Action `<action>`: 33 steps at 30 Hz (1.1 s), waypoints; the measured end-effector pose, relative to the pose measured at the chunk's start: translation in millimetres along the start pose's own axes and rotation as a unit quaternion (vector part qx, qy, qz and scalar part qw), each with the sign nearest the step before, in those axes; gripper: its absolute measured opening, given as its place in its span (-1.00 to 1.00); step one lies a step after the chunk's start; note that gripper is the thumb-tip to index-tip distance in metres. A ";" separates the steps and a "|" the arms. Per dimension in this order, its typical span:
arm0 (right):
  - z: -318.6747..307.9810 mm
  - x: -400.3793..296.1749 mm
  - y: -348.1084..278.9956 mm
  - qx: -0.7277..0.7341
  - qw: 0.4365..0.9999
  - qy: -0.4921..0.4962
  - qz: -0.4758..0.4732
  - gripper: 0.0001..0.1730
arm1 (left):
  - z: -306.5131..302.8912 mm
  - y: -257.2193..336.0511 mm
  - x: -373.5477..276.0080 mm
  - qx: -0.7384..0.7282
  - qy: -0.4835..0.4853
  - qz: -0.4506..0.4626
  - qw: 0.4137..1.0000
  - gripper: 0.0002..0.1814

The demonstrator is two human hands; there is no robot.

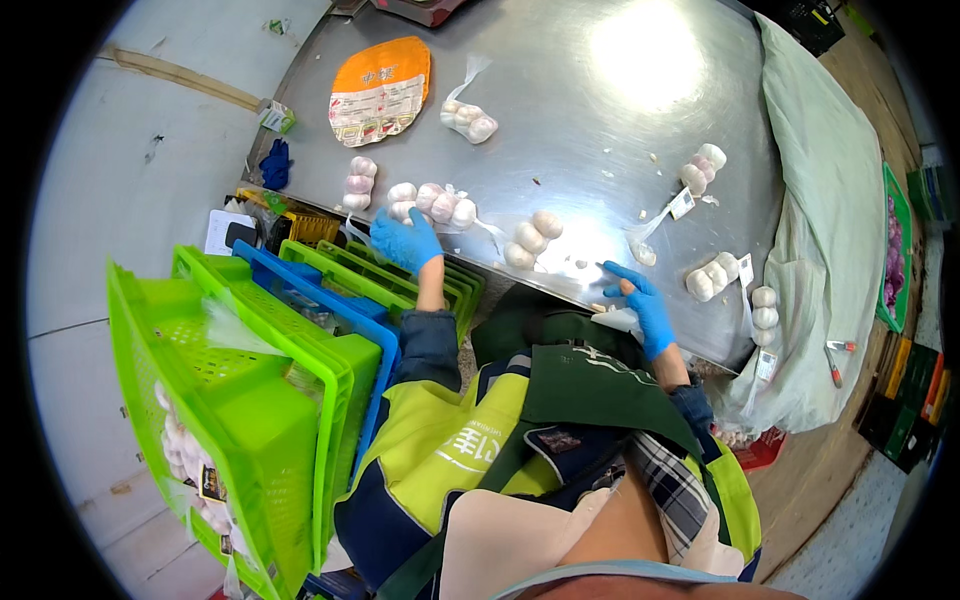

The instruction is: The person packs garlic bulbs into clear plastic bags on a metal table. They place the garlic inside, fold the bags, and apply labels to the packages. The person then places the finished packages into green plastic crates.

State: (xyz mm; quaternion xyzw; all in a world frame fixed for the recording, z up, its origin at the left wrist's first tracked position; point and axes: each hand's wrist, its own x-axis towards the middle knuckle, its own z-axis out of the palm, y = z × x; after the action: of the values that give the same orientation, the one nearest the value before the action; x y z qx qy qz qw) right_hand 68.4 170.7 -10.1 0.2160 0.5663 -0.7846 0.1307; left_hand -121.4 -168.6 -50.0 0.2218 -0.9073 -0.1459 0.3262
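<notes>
My left hand (pixel 409 241), in a blue glove, is at the near edge of the steel table (pixel 555 150), its thumb and fingers around the lower end of a row of garlic bulbs (pixel 402 196). Touching that row on its right is a netted pack of garlic (pixel 445 205), its net tail trailing right. My right hand (pixel 645 311), also gloved, is by the table edge with the index finger stretched out; a bare fingertip shows through the glove. White film (pixel 618 320) lies under its palm; whether it is gripped is hidden. Three loose bulbs (pixel 532 240) lie between my hands.
More garlic packs (pixel 469 120) lie about the table, some with tags (pixel 681 203). An orange-and-white printed sheet (pixel 380 90) is at far left. Stacked green crates (pixel 285 442) stand at my left, holding garlic. Pale green cloth (pixel 817 225) covers the right side, with red-handled tools (pixel 835 373).
</notes>
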 end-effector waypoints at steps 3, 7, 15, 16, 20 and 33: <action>1.6 0.7 -3.3 0.010 1.000 0.006 -0.001 -0.52 | 12.6 -20.8 19.6 0.049 -0.177 -0.052 0.982 -0.41; 2.7 2.6 -2.6 0.003 1.000 0.014 -0.002 -0.54 | 9.3 -12.4 37.4 0.021 -0.262 -0.157 0.952 -0.34; 13.6 -3.4 -28.6 -0.034 0.997 -0.042 -0.048 -0.54 | -31.5 38.9 16.8 -0.473 -0.340 -0.094 0.808 -0.34; 18.2 -2.6 -33.7 -0.041 0.997 -0.042 -0.056 -0.52 | -36.6 56.4 8.6 -0.482 -0.382 -0.037 0.788 -0.32; 18.3 -0.5 -56.5 -0.039 0.996 -0.038 -0.076 -0.35 | -99.4 150.7 -42.4 -0.471 -0.488 0.175 0.714 -0.27; -5.2 -42.6 -56.8 0.133 0.964 0.039 -0.225 -0.11 | -109.3 202.3 -117.7 -0.397 -0.651 0.194 0.617 -0.30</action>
State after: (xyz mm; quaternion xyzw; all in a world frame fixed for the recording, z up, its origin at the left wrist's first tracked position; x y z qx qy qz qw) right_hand 80.9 192.4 56.6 0.1284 0.4955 -0.8531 -0.1012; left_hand -30.7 50.6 52.1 -0.2638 -0.7572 -0.5316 -0.2729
